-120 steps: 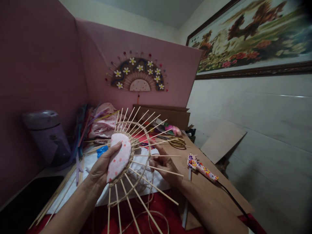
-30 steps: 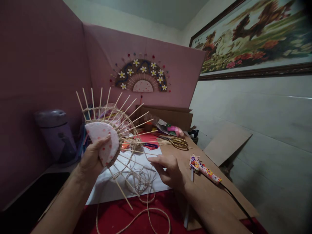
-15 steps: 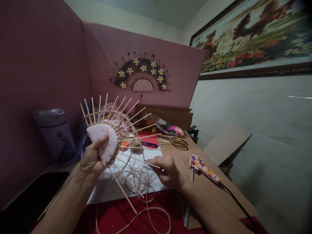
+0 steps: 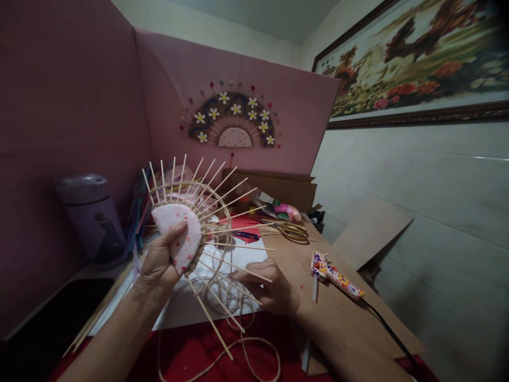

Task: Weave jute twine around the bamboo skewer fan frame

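Note:
My left hand [image 4: 165, 257] grips a half-round fan base [image 4: 186, 236] covered in pale pink fabric with red spots, thumb on its face. Thin wooden sticks [image 4: 240, 213] radiate from its curved edge. Twine is woven close along that edge, and a wider twine ring [image 4: 229, 209] crosses the sticks further out. My right hand [image 4: 270, 286] is closed among the lower-right sticks, its fingertips pinching what looks like the twine; the fingers are partly hidden by sticks. Loose loops of twine [image 4: 260, 339] hang below and lie on the white paper [image 4: 178, 315].
A finished flowered fan [image 4: 234, 114] hangs on the pink panel. To the right lie a flower-patterned glue gun [image 4: 336, 276] with its cord and gold-handled scissors [image 4: 292, 231]. Blue snips [image 4: 245, 235] lie on red sheet. A purple flask [image 4: 93, 220] stands left.
The fan frame and my left hand have shifted slightly right in view. My right hand has moved a little down, its fingertips now behind the lower sticks.

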### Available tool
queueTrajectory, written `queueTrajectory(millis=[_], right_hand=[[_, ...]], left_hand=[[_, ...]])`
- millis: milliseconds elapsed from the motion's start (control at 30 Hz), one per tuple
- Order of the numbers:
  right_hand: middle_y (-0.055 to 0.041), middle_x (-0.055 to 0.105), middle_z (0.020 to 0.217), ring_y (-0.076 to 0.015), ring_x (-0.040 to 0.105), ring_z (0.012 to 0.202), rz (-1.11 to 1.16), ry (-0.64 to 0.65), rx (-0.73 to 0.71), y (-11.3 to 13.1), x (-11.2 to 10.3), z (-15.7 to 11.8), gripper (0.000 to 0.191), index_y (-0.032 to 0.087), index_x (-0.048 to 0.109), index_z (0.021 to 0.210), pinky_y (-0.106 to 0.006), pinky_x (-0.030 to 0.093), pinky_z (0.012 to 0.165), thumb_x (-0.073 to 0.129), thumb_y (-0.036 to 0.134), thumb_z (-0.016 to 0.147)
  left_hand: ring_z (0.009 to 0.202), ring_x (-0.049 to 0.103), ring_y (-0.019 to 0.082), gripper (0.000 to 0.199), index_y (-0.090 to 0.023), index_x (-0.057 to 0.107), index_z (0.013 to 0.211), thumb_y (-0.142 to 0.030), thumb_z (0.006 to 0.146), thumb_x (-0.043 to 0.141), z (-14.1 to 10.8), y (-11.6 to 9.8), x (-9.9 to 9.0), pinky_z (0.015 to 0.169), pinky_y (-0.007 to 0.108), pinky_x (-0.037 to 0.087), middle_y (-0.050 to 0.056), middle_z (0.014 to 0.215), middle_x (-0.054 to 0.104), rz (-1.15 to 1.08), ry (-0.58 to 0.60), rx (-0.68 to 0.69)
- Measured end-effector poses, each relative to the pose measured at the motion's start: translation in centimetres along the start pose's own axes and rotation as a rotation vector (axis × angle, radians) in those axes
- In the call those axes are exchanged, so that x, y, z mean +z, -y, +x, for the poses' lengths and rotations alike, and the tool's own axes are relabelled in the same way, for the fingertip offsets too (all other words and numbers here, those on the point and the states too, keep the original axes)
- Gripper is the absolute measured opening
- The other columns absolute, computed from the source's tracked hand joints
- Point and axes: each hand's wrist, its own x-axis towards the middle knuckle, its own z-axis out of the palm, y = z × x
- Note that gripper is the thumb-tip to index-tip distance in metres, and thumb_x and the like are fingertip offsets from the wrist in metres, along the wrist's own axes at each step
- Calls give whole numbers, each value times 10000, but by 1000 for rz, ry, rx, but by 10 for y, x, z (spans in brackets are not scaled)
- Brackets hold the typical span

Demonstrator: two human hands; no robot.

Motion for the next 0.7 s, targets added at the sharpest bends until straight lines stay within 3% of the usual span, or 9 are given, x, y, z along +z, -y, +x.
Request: queueTrajectory(millis=[300, 533, 700], right_hand=[[-59, 679, 694, -123, 591, 588, -21, -10, -7, -3, 2, 0, 255, 148, 648, 1004, -234, 445, 571, 480, 108, 816], [-55, 669, 659, -118, 537, 512, -115, -12, -49, -5, 2, 1, 256, 145, 657, 989, -235, 364, 481, 462, 113, 826], [-52, 697, 705, -127, 601, 580, -92, -1, -46, -4, 4, 1, 262, 167, 651, 1007, -236, 423, 535, 476, 125, 815]], left_hand=[[506, 654, 153, 222, -97, 635, 919, -8, 772, 495, 1, 2, 0, 580, 295, 591, 51, 622, 692, -28, 4, -23], [518, 659, 159, 159, -91, 622, 808, -1, 765, 498, -1, 4, 0, 525, 269, 581, 69, 640, 700, -5, 33, -37], [527, 665, 174, 160, -90, 628, 804, -2, 753, 504, 1, 5, -1, 559, 303, 590, 66, 628, 696, -15, 60, -62]])
